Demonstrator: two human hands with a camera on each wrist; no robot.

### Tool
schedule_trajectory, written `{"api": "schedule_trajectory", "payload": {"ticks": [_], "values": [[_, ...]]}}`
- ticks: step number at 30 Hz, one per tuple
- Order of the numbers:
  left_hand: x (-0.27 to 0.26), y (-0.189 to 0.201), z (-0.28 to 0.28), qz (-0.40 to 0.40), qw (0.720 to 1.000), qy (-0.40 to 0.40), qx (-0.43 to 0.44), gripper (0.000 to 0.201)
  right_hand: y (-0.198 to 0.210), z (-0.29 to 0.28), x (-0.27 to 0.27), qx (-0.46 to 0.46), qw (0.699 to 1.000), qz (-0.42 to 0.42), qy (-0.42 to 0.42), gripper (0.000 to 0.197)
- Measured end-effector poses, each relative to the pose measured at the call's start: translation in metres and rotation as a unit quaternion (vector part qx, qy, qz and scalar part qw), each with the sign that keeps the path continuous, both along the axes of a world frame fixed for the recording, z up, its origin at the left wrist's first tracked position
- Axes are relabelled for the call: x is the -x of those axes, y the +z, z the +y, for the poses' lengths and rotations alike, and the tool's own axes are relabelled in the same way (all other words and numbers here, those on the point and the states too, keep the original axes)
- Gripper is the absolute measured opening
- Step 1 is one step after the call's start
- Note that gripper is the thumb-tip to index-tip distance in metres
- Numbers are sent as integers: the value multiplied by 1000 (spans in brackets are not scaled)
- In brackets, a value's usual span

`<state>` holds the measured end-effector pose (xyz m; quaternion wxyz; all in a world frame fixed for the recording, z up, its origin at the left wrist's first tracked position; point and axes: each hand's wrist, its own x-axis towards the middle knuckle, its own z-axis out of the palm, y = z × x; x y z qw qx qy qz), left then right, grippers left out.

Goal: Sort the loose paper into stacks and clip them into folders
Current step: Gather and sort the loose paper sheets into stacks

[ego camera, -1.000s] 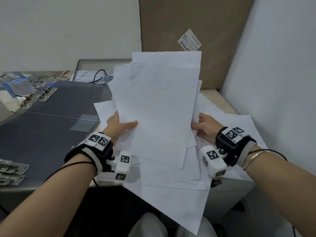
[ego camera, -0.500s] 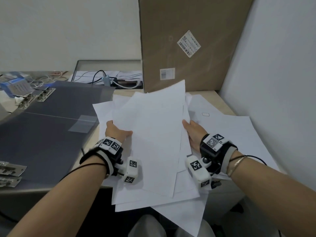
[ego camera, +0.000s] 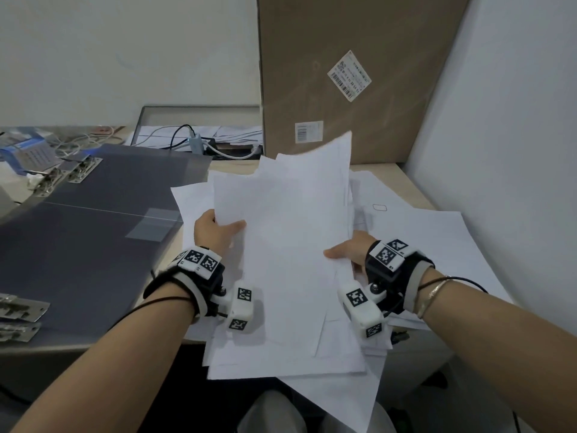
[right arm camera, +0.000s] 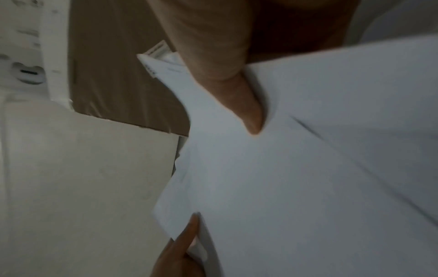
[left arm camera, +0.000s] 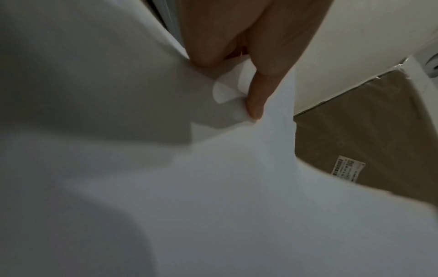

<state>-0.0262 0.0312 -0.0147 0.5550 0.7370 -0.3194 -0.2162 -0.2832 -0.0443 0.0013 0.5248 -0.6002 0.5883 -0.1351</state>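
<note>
Desk (ego camera: 402, 176) | both hands grip paper stack (ego camera: 290, 232) — raised, tilted more upright

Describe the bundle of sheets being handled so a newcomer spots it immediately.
Find the tall cardboard box at the desk's back. In front of it, the paper bundle is tilted up between the left hand and right hand, unlike the loose sheets lying flat.

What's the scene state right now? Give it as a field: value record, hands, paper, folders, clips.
left hand: grips left edge of paper bundle, thumb on top
right hand: grips bundle's right edge
bundle: uneven, tilted up off the desk
loose sheets: spread on desk beneath
folders: dark, open flat, left of the paper
metal clips: on folder, untouched
cardboard box: upright behind
</note>
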Motion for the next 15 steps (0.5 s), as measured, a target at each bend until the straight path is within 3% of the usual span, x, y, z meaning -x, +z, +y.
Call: {"api": "schedule_trajectory", "payload": {"ticks": [2, 4, 6, 7, 9, 11, 15], "values": [[-7, 0, 2, 47, 998, -35, -2, 50, 2, -2, 1, 61, 997, -22, -45, 50], [-17, -2, 3, 102, 993, -60, -20, 80, 4, -7, 5, 82, 992, -69, -65, 51], [-27, -5, 5, 110, 988, -85, -61, 101, 5, -11, 8, 95, 988, -93, -76, 49], [-28, -2, 7, 106, 986, -106, -78, 100, 6, -12, 9, 102, 985, -110, -82, 49], [-25, 8, 12, 120, 976, -160, -84, 73, 8, -15, 9, 109, 980, -143, -89, 48], [-19, 18, 15, 123, 971, -191, -77, 53, 13, -14, 6, 125, 972, -179, -85, 34], [-7, 46, 8, 61, 992, -108, 31, 36, 45, -10, -1, 168, 955, -231, -82, 24]]}}
